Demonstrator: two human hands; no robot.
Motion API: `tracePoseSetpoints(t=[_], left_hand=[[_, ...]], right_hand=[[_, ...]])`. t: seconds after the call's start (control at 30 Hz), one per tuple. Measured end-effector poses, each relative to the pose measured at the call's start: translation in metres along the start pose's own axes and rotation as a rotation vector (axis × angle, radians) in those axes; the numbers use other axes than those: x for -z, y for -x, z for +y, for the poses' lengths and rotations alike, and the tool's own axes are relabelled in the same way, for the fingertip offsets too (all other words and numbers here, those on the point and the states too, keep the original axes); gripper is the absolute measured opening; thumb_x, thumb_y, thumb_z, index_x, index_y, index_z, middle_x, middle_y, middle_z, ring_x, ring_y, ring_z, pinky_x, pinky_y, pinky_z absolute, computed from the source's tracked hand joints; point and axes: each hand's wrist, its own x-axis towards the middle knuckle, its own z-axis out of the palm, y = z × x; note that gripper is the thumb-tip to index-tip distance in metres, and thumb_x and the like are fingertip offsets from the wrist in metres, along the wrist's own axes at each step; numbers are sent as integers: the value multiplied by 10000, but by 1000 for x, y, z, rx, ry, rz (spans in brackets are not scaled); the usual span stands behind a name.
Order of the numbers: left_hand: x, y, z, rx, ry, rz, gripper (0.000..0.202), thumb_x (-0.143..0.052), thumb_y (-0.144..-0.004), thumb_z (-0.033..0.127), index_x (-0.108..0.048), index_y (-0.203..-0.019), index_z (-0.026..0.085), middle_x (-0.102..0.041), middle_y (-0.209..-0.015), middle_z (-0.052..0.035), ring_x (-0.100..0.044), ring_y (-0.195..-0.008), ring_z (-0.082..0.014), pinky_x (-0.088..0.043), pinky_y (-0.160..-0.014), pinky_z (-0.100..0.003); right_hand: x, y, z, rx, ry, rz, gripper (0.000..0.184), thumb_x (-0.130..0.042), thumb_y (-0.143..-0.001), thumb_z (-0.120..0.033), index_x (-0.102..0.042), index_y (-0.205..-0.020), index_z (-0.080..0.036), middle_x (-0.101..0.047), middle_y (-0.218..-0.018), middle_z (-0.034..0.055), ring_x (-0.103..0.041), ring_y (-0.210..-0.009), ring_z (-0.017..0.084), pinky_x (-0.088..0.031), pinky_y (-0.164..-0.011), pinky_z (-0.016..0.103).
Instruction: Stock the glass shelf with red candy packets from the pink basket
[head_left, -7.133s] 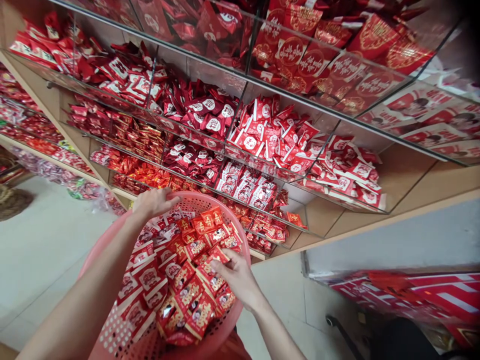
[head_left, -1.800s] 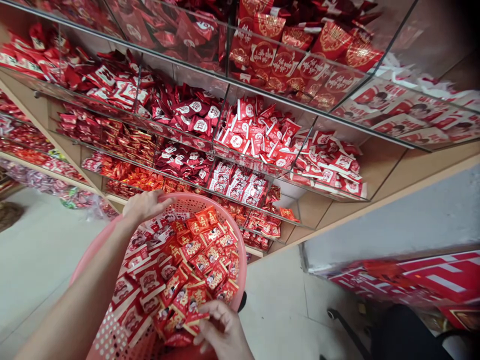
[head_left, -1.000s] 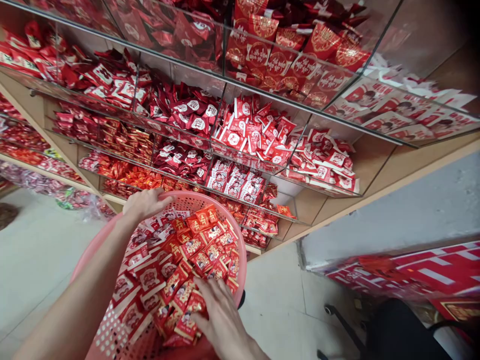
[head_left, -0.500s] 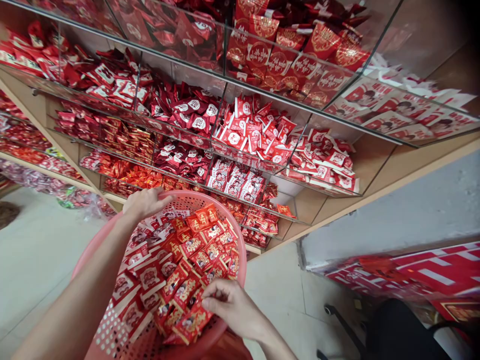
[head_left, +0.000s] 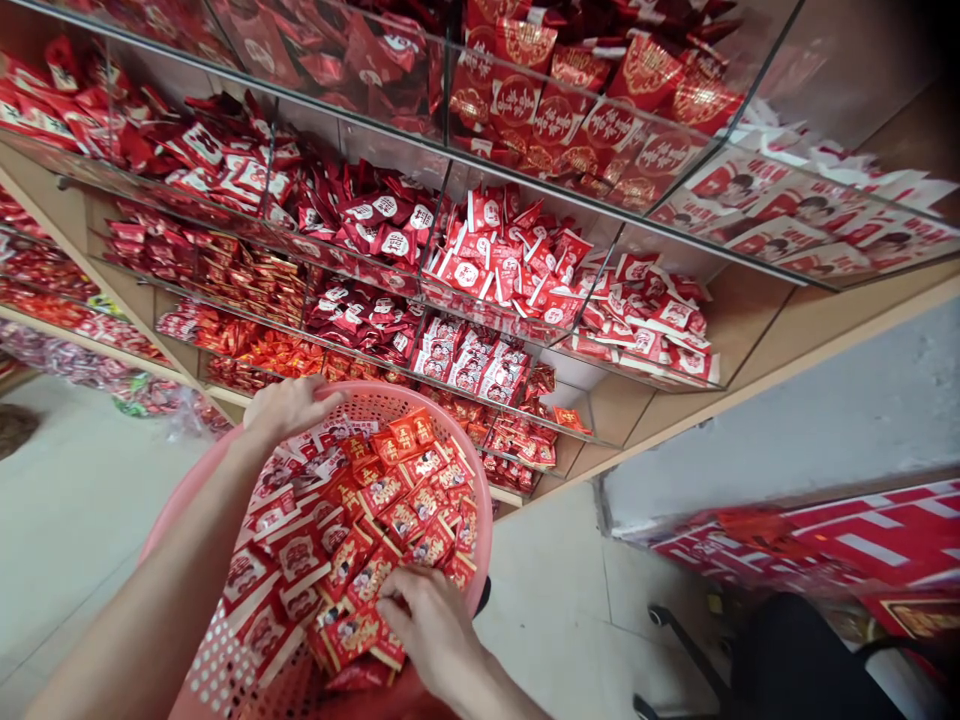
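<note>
A pink perforated plastic basket point(head_left: 390, 404) full of small red snack packets point(head_left: 352, 510) rests along my left forearm. My left hand point(head_left: 286, 408) curls over the basket's far rim and grips it. My right hand point(head_left: 421, 622) is at the near side of the pile, fingers bent and closed on a few red packets point(head_left: 358, 630) there. Behind the basket rise glass-fronted shelf bins point(head_left: 517, 270) packed with similar red and white packets.
Wooden shelving runs left to right with clear dividers between bins. A pale tiled floor point(head_left: 67, 500) lies at lower left and below the shelf. At lower right stand red printed boxes point(head_left: 840, 550) and a dark chair point(head_left: 787, 660) on castors.
My right hand has slid left across the near packets and its fingers have closed over a few of them. My left hand and the basket have stayed put.
</note>
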Motion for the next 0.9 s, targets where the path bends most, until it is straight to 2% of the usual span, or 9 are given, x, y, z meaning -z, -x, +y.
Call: tracePoseSetpoints(t=[0.1, 0.2, 0.3, 0.37, 0.47, 0.57, 0.6, 0.73, 0.9], left_hand=[[1, 0, 1, 1, -20, -19, 720, -249, -729, 722, -632, -1079, 222, -709, -989, -167, -642, -922, -361, -463, -736, -404], [1, -2, 1, -8, -38, -37, 739, -210, -745, 730, -608, -1094, 216, -705, -997, -159, -644, -926, -337, -461, -742, -387], [2, -4, 1, -12, -44, -48, 728, -218, -755, 719, -592, -1098, 198, -701, -1006, -162, -641, -932, -332, -458, -750, -389], [2, -5, 1, -12, -43, -51, 729, -207, -757, 724, -594, -1084, 199, -699, -1002, -165, -642, -928, -340, -457, -753, -398], [0, -8, 1, -11, -35, -59, 769, -174, -745, 754, -594, -1084, 206, -695, -999, -170, -642, -928, -355, -457, -755, -408], [-5, -12, -1, -3, -33, -81, 798, -153, -740, 770, -583, -1108, 207, -694, -1005, -175, -640, -941, -364, -456, -763, -416], [-7, -13, -2, -4, -35, -87, 803, -148, -740, 772, -579, -1113, 206, -694, -1005, -177, -639, -944, -366, -455, -767, -419], [-13, -20, -4, -1, -46, -95, 808, -151, -740, 773, -572, -1127, 203, -699, -992, -174, -638, -941, -365, -453, -774, -426], [-17, -26, -8, 30, -60, -94, 783, -180, -743, 746, -564, -1176, 218, -698, -995, -172, -639, -941, -373, -453, -774, -443]], right_hand=[[-3, 3, -2, -16, 116, -10, 117, -603, -795, -167, -678, -845, -242, -685, -875, 30, -634, -771, 200, -398, -654, 262], [2, 4, -5, -5, 108, 14, 137, -607, -801, -191, -668, -911, -245, -681, -900, 35, -639, -787, 210, -406, -667, 268], [20, 0, -1, 13, 28, 99, 105, -562, -847, -252, -666, -856, -236, -680, -844, 21, -633, -756, 184, -407, -676, 255], [38, -7, 14, 3, -43, 196, 167, -519, -880, -305, -663, -838, -232, -685, -813, 13, -626, -727, 163, -405, -669, 241], [68, -24, 59, -56, -103, 366, 226, -484, -891, -355, -649, -840, -209, -689, -762, 13, -606, -655, 148, -403, -624, 231], [99, -45, 124, -179, 0, 504, 254, -443, -896, -336, -639, -843, -184, -693, -766, 33, -623, -698, 161, -424, -648, 235], [108, -52, 147, -268, 91, 511, 241, -434, -892, -304, -641, -872, -183, -700, -788, 35, -634, -729, 165, -431, -664, 235], [143, -81, 221, -458, 214, 519, 235, -470, -846, -193, -645, -995, -141, -710, -899, 105, -656, -864, 205, -438, -725, 255], [167, -120, 275, -683, 351, 459, 265, -564, -818, -187, -610, -1076, -146, -669, -1052, 150, -653, -959, 225, -451, -754, 256]])
